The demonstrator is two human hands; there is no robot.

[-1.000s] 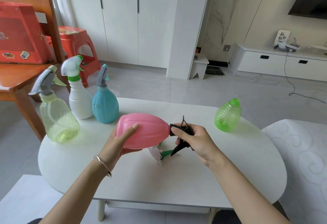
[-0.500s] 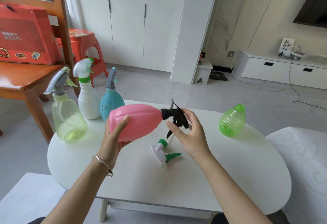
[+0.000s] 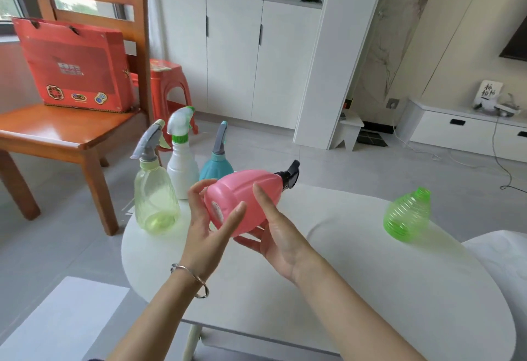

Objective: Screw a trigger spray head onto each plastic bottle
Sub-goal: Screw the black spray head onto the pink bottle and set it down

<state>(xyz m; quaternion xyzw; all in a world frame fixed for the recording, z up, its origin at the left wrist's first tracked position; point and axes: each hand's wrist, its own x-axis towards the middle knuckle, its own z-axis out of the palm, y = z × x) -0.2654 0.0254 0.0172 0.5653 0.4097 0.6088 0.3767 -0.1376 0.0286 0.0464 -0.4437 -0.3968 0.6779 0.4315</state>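
Pink bottle (image 3: 242,198) is being held tilted above the bench (image 3: 342,289), with the black trigger head (image 3: 289,173) sitting on its neck and pointing away. Left grip (image 3: 208,235) is grasping the pink bottle's base, fingers spreading round it, thumb lying across the bottom. Right grip (image 3: 281,243) is grasping the pink bottle from below, thumb pressing its side. Left of the pink bottle, the yellowish bottle (image 3: 155,198), white bottle (image 3: 182,169) and teal bottle (image 3: 215,168) are standing upright, heads on. Well right of the pink bottle, the green ribbed bottle (image 3: 406,215) is standing, neck open.
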